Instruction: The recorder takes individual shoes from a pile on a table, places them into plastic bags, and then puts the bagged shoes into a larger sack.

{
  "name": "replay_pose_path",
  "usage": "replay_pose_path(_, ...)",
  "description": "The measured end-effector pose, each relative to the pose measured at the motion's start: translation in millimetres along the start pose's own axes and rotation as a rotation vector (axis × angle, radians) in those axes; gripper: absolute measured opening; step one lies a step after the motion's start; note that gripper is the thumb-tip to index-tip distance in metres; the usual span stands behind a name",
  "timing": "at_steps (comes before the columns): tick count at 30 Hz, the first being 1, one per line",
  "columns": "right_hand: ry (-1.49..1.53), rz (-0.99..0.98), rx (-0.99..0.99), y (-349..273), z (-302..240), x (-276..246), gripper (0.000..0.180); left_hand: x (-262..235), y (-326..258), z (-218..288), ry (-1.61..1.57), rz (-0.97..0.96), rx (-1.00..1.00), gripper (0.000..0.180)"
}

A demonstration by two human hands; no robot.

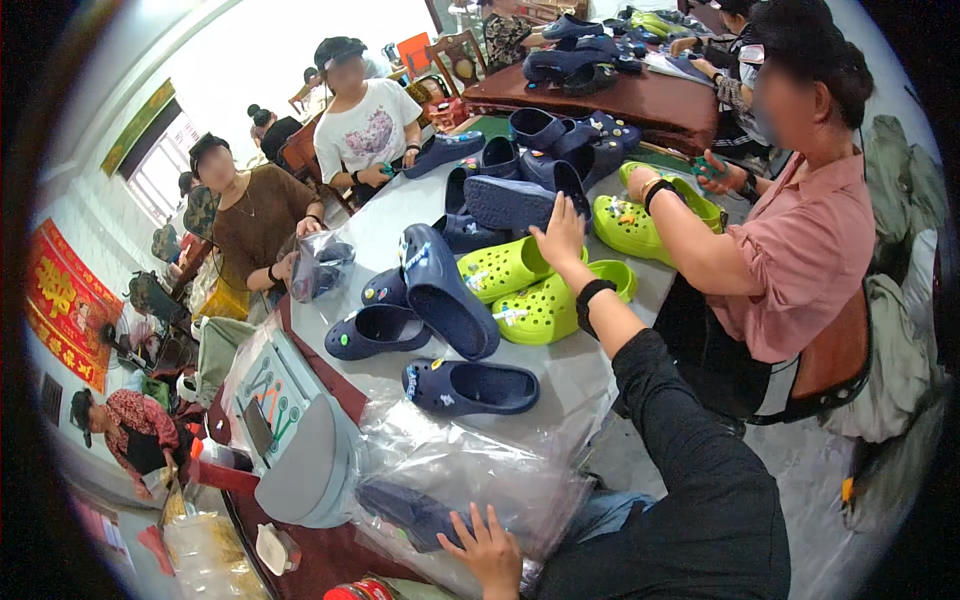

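Note:
At the lower middle my left hand [485, 552] rests with spread fingers on a clear plastic bag [470, 460]. Inside the bag lies a navy clog [420, 515], partly blurred by the film. My right hand [562, 235] reaches across the table, fingers stretched out, at the end of a navy clog [510, 203] tipped to show its sole. Just below that hand sit two lime green clogs [540, 308] with charms. Nearer me lies a single navy clog [470, 387], and left of the green pair another navy clog [445, 290] leans on its side.
Left of the bag stands a grey scale-like device [310, 465]. A person in pink [800, 240] at the right handles a lime clog [640, 228]. Across the table, one person in brown [260, 225] holds bagged clogs; another in white [365, 130] holds a navy clog [445, 152].

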State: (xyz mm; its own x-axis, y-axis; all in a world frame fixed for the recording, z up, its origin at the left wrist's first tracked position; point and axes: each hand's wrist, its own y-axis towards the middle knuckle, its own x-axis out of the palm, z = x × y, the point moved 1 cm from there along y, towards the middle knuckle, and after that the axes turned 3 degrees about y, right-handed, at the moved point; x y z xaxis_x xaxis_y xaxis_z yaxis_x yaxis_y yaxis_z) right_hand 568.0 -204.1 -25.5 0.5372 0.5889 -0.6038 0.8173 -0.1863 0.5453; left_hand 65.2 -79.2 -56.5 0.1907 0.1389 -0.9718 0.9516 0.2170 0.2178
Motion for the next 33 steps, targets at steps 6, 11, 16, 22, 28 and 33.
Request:
replay_pose_path(6, 0.242, 0.004, -0.489, -18, -11, -3, 0.033, 10, -4, -4, 0.006, 0.043, 0.002, 0.041)
replay_pose_path(11, -0.010, 0.076, -0.766, -43, -18, -18, 0.023, 5, 1, -2, 0.030, 0.029, 0.002, 0.040)
replay_pose_path(16, 0.033, 0.235, -0.960, -50, -17, -52, 0.015, -5, 7, 1, -0.007, 0.002, -0.011, 0.040)
replay_pose_path(22, 0.178, 0.292, -1.075, -76, -21, -70, 0.023, 4, -7, 1, -0.002, 0.004, -0.032, 0.045)
replay_pose_path(28, 0.887, -0.075, -0.534, -134, -27, -151, 0.049, 0, 2, -6, -0.168, 0.051, -0.038, 0.053)
replay_pose_path(33, 1.501, -0.436, 0.448, -150, -11, -242, 0.065, -6, -8, -10, -0.195, 0.055, -0.184, 0.059)
